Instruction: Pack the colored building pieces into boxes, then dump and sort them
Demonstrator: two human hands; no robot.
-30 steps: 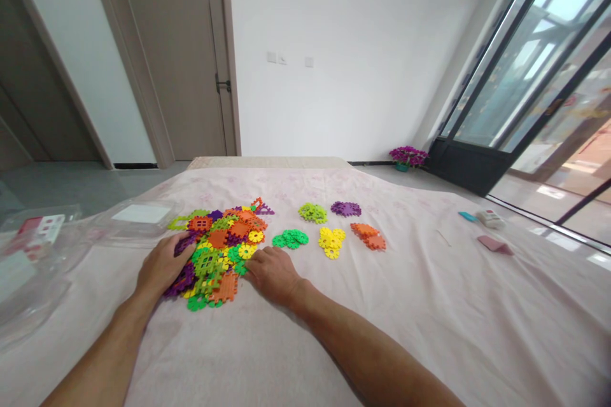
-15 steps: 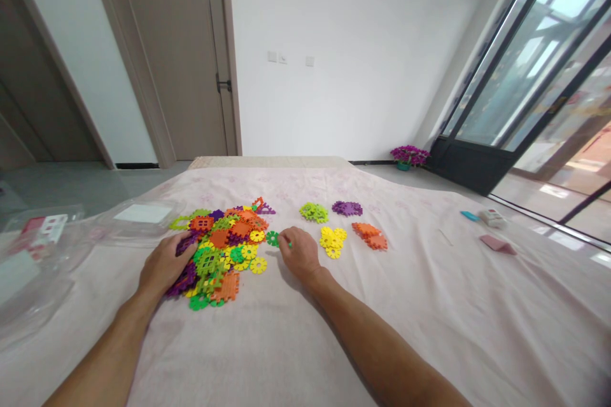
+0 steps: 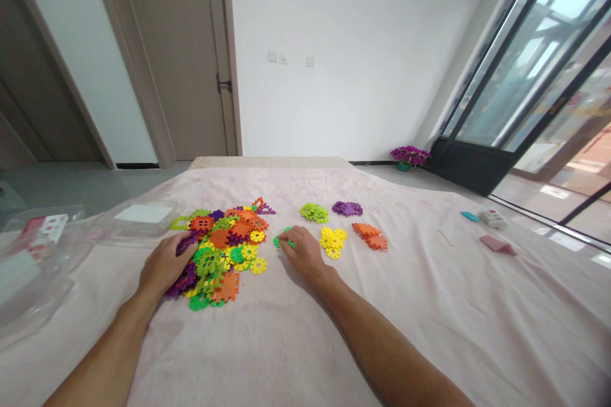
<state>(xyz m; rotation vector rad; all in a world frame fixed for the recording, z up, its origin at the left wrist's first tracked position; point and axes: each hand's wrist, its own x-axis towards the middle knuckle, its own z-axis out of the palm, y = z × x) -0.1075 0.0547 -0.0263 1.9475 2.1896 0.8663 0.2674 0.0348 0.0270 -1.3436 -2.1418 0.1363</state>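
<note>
A mixed heap of plastic building pieces (image 3: 224, 238) in orange, purple, yellow and green lies on the cloth. My left hand (image 3: 165, 264) rests against the heap's left side, thumb apart from the fingers, touching purple pieces (image 3: 185, 276). To the right of the heap, my right hand (image 3: 304, 253) has thumb and fingers closed on a green notched disc (image 3: 277, 241), down at the cloth; more green shows under the fingers. Close by that hand is a cluster of yellow discs (image 3: 333, 240). Lime-green pieces (image 3: 314, 212) form a small group behind it.
Purple pieces (image 3: 347, 208) and orange pieces (image 3: 370, 236) sit in separate groups farther right. Clear plastic containers (image 3: 143, 215) stand at the left. A blue item (image 3: 470, 216), a small white object (image 3: 492, 219) and a pink folded piece (image 3: 498, 244) lie at the right.
My right hand has shifted slightly right, away from the heap, and the green disc has moved along with it. My left hand stays where it was.
</note>
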